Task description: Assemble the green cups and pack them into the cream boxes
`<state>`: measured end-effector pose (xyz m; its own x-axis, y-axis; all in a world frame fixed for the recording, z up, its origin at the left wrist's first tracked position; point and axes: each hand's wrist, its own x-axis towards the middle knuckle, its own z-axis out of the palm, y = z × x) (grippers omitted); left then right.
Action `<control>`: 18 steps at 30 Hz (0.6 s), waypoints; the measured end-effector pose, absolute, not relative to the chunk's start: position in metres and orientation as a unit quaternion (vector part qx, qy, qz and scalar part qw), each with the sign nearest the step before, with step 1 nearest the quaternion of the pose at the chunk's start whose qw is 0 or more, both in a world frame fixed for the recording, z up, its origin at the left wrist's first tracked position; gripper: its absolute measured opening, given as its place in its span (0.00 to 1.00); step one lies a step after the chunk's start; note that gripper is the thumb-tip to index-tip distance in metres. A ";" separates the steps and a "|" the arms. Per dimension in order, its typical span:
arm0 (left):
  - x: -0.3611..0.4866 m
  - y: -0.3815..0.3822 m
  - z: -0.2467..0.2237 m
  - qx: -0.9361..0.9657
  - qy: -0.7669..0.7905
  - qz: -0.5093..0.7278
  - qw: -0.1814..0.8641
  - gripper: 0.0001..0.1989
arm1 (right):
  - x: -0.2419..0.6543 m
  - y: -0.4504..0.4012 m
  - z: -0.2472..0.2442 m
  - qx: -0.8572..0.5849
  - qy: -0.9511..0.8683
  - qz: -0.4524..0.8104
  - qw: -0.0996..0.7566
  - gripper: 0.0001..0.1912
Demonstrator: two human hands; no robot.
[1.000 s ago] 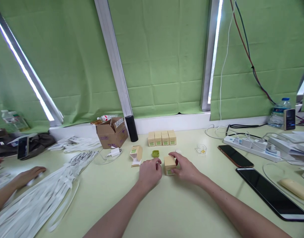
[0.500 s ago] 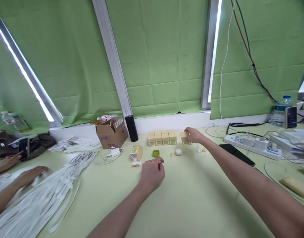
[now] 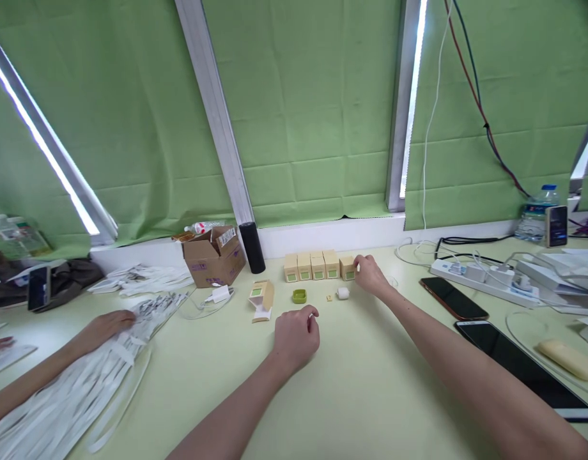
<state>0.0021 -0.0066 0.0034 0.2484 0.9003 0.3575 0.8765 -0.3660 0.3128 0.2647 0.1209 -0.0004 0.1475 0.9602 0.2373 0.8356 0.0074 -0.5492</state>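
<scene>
My right hand [image 3: 371, 276] has its fingertips at the right side of a small cream cardboard box [image 3: 348, 268]; its thumb is hidden. That box stands at the right end of a row of several matching boxes [image 3: 317, 266], each with a green label square. My left hand [image 3: 296, 335] rests on the table as a loose fist, with nothing visible in it. Just beyond it lie a green open case [image 3: 299, 296], a tiny yellowish piece [image 3: 329, 298] and a white rounded case [image 3: 342, 293]. Further left an opened box [image 3: 261, 299] has its flap out.
A brown carton [image 3: 215, 259] and a black cylinder [image 3: 252, 248] stand at the back. White straps [image 3: 87, 383] cover the left, under a co-worker's hand [image 3: 107, 326]. On the right are a phone [image 3: 453, 298], a tablet-like device [image 3: 524, 364], a power strip [image 3: 486, 284] and cables.
My right hand has moved the small box left, to the end of the row, and now sits at its side. My left hand has stayed put. The co-worker's hand has shifted right onto the straps.
</scene>
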 end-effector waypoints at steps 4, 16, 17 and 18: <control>0.004 -0.009 0.002 0.796 0.555 0.240 0.027 0.13 | 0.258 0.115 -0.016 -0.680 -0.668 0.125 0.276 0.19; 0.002 -0.008 0.000 0.798 0.553 0.237 0.020 0.13 | 0.253 0.136 -0.030 -0.671 -0.674 0.148 0.270 0.34; 0.003 -0.008 0.000 0.799 0.553 0.237 0.019 0.13 | 0.253 0.138 -0.030 -0.671 -0.674 0.147 0.271 0.34; 0.003 -0.008 0.000 0.798 0.554 0.236 0.019 0.14 | 0.253 0.140 -0.031 -0.671 -0.674 0.146 0.271 0.34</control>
